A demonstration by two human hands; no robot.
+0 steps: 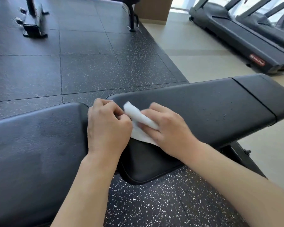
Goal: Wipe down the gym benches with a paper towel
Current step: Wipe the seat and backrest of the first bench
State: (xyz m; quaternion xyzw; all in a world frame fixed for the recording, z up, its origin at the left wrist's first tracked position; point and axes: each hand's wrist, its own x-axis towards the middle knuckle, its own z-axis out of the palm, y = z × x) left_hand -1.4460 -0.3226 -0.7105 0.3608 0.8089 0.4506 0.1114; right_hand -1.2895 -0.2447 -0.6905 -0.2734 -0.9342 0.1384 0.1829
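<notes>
A white paper towel (pixel 140 123) sits near the middle of the view, held between both hands above the near end of a black padded bench (pixel 195 110). The left hand (pixel 107 126) is at nine o'clock of the towel, its fingers curled tight, with the thumb and fingertips pinching the towel's left edge. The right hand (pixel 167 130) is at three o'clock of the towel, its fingers bent over the folded upper part, so the towel runs under those fingers and sticks out past them toward eleven o'clock. A flat lower flap of the towel shows between the two hands and lies on the bench pad.

This bench stretches away toward two o'clock, and small droplets dot its surface. A second black bench (pixel 34 145) fills the view at eight o'clock, just beside the first. A treadmill (pixel 246 38) stands well apart at one o'clock on the pale floor (pixel 195 51). The dark speckled rubber mat (pixel 88 66) covers the ground at eleven o'clock.
</notes>
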